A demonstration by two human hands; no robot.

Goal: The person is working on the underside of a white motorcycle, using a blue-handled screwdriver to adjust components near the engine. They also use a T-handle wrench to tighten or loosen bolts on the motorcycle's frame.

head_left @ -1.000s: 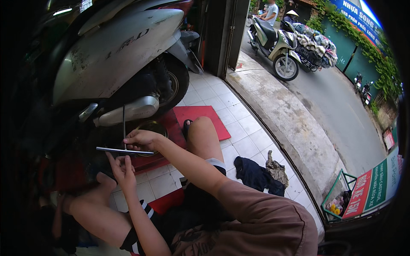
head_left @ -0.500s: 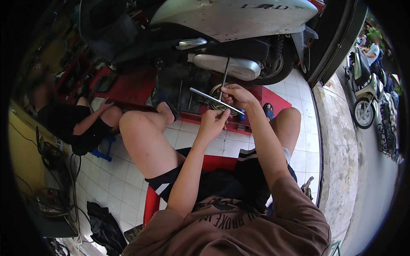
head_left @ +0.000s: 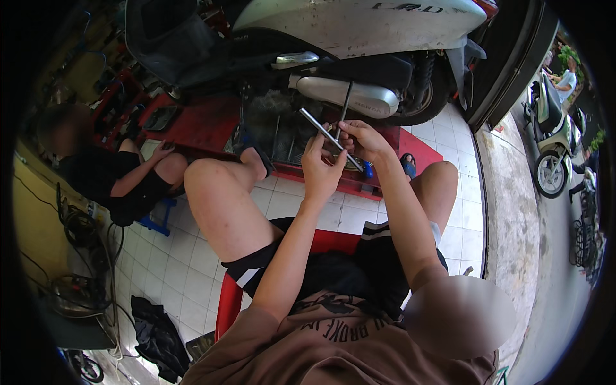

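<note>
In front of my knees, my left hand is closed on a shiny silver metal rod, which slants down to the right past my fingertips. My right hand pinches a thinner dark rod that stands up steeply from its fingers. The two rods cross close to my fingertips; whether they touch I cannot tell. Just beyond my hands is the underside of a silver-grey scooter, with its pale engine side cover and rear wheel.
A red platform lies below the scooter, with a blue item near its edge. To the left sits another person by a blue stool. Cables hang at far left; black cloth lies on the tiles. Parked scooters stand outside.
My left hand has moved up and nearer my right hand, its fingers now further round the silver rod. That rod has tilted more steeply. The view has shifted slightly.
</note>
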